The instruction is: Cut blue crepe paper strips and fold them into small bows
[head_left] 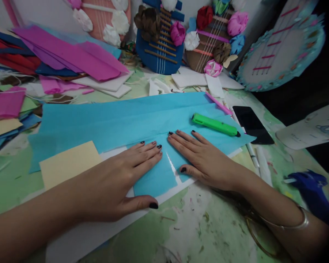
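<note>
My left hand (135, 173) lies flat, fingers together and thumb stretched out, on a piece of blue tissue paper (156, 184) over a white sheet (98, 233). Flat on the blue paper to its right is my right hand (200, 155), fingers slightly spread and thumb out. Between the hands a narrow torn gap in the blue shows white beneath. A long folded sheet of blue tissue paper (120, 118) stretches behind both hands. On it rests a green utility knife (215, 125), just beyond my right fingers. A pale yellow paper square (70, 162) sits beside my left forearm.
Pink tissue paper (71, 54) and other coloured sheets pile up at the left. Decorated paper instruments, one a blue lute shape (159, 54), lean along the back. A phone (253, 124), a white cup (309, 128) and a dark blue glue gun-like object (312, 193) are at the right.
</note>
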A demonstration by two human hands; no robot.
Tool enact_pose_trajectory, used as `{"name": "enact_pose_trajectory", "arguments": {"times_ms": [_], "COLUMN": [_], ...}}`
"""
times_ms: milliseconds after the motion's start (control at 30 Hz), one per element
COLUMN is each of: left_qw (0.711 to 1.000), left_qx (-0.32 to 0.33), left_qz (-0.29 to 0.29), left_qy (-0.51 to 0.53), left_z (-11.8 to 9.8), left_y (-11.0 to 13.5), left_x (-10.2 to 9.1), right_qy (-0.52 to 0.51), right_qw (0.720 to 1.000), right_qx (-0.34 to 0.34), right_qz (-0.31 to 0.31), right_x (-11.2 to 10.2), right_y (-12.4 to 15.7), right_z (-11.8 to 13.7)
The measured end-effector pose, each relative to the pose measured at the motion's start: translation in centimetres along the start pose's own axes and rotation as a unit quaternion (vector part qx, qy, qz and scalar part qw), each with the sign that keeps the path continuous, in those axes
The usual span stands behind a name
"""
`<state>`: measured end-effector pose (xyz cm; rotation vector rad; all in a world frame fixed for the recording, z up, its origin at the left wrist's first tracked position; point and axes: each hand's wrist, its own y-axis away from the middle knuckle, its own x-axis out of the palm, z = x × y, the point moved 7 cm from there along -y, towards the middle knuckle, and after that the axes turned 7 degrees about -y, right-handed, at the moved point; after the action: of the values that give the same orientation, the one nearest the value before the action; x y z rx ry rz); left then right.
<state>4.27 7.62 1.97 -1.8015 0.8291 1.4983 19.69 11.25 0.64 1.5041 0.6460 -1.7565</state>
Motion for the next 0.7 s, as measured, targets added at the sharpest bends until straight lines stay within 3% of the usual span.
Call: {"name": "enact_pose_trajectory", "arguments": {"times_ms": [433,700], "left_qw": [0.999,0.998], "left_qx": [0.022,-0.011], "left_qz": [-0.002,-0.058], "left_qy": [-0.023,-0.032], "left_z": [0.05,0.73], "left_y": [0.41,0.76], "left_x": [0.35,0.49], "right_qy": [-0.002,-0.02], "right_qw": [1.0,0.999], "right_qx": [-0.005,-0.001], "right_qz": [-0.006,-0.048], "right_x": [-0.03,-0.89], "right_y": [0.05,-0.03], "right_z": [-0.13,0.28]}}
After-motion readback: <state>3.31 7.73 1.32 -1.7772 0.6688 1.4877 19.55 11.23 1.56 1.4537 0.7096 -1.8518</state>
